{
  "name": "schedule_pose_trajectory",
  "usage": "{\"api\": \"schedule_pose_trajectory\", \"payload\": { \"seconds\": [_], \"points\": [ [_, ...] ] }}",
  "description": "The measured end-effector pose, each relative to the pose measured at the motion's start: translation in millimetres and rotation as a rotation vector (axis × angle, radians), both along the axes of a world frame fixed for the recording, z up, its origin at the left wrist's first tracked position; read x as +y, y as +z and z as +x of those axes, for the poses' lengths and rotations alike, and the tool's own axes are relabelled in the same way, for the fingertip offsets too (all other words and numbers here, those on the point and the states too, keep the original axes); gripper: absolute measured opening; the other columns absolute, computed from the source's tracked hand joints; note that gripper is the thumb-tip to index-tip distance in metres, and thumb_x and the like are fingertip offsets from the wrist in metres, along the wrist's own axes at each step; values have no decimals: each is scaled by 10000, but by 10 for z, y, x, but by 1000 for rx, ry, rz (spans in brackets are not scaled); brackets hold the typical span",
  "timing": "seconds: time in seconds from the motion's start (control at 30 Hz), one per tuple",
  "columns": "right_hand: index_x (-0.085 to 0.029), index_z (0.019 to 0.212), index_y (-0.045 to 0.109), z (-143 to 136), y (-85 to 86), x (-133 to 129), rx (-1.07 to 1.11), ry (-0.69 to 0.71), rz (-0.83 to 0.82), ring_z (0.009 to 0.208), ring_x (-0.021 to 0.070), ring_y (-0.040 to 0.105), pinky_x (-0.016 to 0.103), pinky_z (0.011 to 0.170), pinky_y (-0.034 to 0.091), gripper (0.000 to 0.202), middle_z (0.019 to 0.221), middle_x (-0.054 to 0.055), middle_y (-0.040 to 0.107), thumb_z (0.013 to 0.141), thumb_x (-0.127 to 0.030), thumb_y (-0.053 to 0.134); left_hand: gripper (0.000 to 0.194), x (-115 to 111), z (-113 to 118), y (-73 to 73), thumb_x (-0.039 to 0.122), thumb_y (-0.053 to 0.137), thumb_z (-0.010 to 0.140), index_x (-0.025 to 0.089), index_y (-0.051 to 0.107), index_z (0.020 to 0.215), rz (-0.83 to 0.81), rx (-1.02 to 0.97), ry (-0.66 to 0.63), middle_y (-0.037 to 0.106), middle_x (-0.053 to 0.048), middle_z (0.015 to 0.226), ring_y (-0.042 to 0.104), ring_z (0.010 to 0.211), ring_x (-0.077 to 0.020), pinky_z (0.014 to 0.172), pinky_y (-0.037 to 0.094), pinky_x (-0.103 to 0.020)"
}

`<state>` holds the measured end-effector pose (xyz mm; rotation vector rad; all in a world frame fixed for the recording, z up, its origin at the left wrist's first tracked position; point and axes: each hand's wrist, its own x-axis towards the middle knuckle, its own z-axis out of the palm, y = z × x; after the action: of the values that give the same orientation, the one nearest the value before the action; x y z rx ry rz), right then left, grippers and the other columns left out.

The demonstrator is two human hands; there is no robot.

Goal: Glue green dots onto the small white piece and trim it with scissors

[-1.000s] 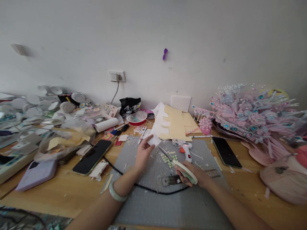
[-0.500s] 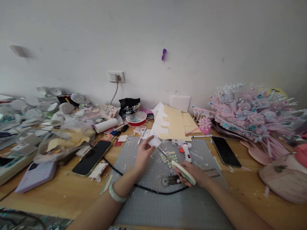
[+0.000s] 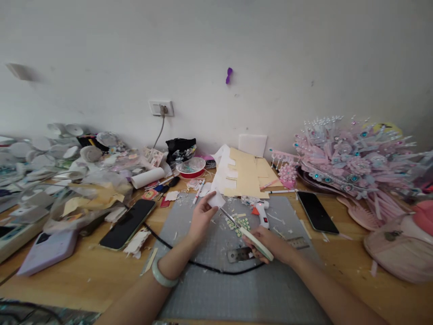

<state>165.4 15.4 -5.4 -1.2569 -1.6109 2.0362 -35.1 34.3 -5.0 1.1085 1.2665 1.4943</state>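
Pinched between the thumb and fingers of my left hand (image 3: pixel 202 218) is a small white piece of paper (image 3: pixel 216 201). My right hand (image 3: pixel 265 243) is closed round the pale handles of a pair of scissors (image 3: pixel 255 243), whose blades point up and left to the paper's lower right edge. Whether the blades are parted is too small to tell. Beneath the scissors lie several small green-and-white pieces (image 3: pixel 239 224) on the grey cutting mat (image 3: pixel 216 293). A metal ruler (image 3: pixel 237 255) passes under my right hand. Beyond that hand rests a white glue gun (image 3: pixel 262 213).
A black cable (image 3: pixel 219 271) curves across the mat. Dark phones lie left (image 3: pixel 127 224) and right (image 3: pixel 317 212) of it. Cut yellow card (image 3: pixel 248 174) lies behind, by the wall. Pink beaded hair ornaments (image 3: pixel 352 158) pile up at right; plastic bags (image 3: pixel 91 212) and white rolls crowd the left.
The whole view has shifted slightly, with most things a little further left. Both hands keep nearly the same pose, with the paper and scissors still held.
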Motion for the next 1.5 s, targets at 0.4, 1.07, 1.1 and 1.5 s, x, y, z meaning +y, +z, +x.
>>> {"api": "schedule_pose_trajectory", "payload": {
  "seconds": [0.4, 1.07, 1.1, 1.5],
  "points": [
    [-163, 669, 407, 12, 121, -52, 61, -106, -47, 303, 13, 356, 148, 255, 253, 368, 514, -71, 451, 643, -497, 558, 491, 21, -28, -26, 247, 598, 617, 160, 529, 1096, -7, 19, 37, 359, 68, 538, 313, 503, -76, 510, 260, -209],
    [-162, 625, 406, 1, -53, 10, -11, -98, -50, 305, 26, 375, 145, 244, 282, 363, 466, -82, 418, 632, -481, 579, 474, 4, -4, -2, 182, 578, 607, 151, 537, 1077, 17, 4, 6, 375, 60, 552, 316, 521, -80, 501, 253, -204],
    [-163, 624, 405, 1, -48, 9, -11, -106, -50, 308, 26, 378, 144, 246, 284, 359, 467, -83, 415, 632, -476, 580, 474, 7, -6, -8, 180, 578, 607, 152, 536, 1079, 17, 4, 9, 377, 60, 553, 316, 520, -79, 501, 255, -204],
    [-161, 610, 406, -4, 18, -8, -15, -70, -27, 317, 26, 361, 146, 265, 279, 380, 445, -82, 405, 608, -497, 583, 475, 3, 17, 12, 175, 575, 589, 149, 540, 1062, 16, -40, 26, 464, 36, 610, 382, 548, -86, 521, 303, -203]
  ]
}}
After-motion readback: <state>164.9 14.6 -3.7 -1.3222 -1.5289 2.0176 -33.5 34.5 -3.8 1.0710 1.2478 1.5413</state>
